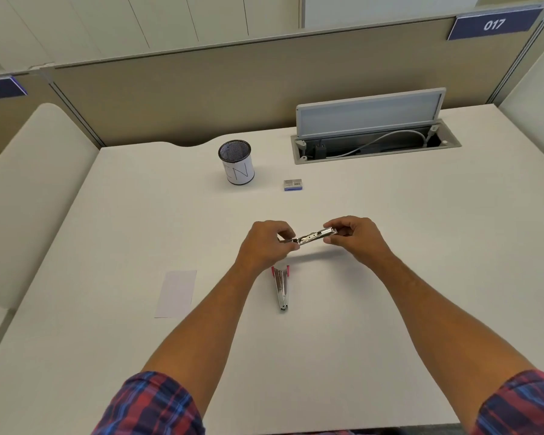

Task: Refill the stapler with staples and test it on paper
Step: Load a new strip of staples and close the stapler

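Plaid sleeves [157,406] frame both forearms over the worktop [390,277]. A stapler [282,290] lies opened below the left hand [263,244]; its metal magazine [314,237], apparently swung up, is pinched at each end by left and right hand [357,238] fingers, exposing the channel for loading. Staple box [292,185] and pen cup [236,163] stand well beyond; paper [176,293] lies left, unobstructed.
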